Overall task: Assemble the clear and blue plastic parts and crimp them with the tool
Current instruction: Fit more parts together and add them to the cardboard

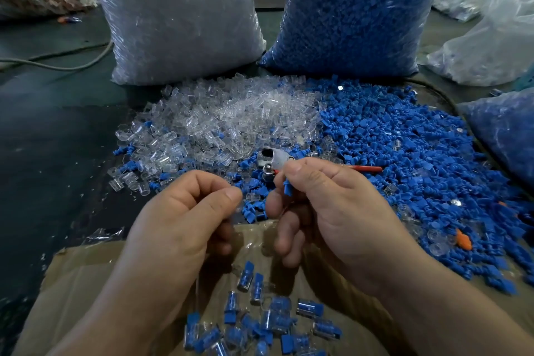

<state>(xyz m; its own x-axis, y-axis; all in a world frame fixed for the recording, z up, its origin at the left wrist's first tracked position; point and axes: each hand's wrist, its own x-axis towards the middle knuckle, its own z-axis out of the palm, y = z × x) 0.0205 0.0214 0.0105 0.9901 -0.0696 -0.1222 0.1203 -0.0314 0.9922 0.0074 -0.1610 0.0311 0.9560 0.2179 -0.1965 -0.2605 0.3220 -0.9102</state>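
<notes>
My right hand (326,211) pinches a small blue plastic part (287,188) between thumb and forefinger. My left hand (185,220) is just left of it, fingers curled with thumb on forefinger; a clear part may sit in the pinch, but I cannot make it out. The metal crimping tool (273,159) with a red handle (367,169) lies on the pile right behind my hands. Loose clear parts (219,118) are heaped at centre, loose blue parts (404,141) to the right. Several assembled blue-and-clear pieces (274,318) lie on cardboard below my hands.
A tall bag of clear parts (179,14) and a tall bag of blue parts (355,9) stand behind the piles. More plastic bags (491,37) sit at the right. The brown cardboard sheet (83,277) covers the near floor. A grey cable (57,65) runs at the left.
</notes>
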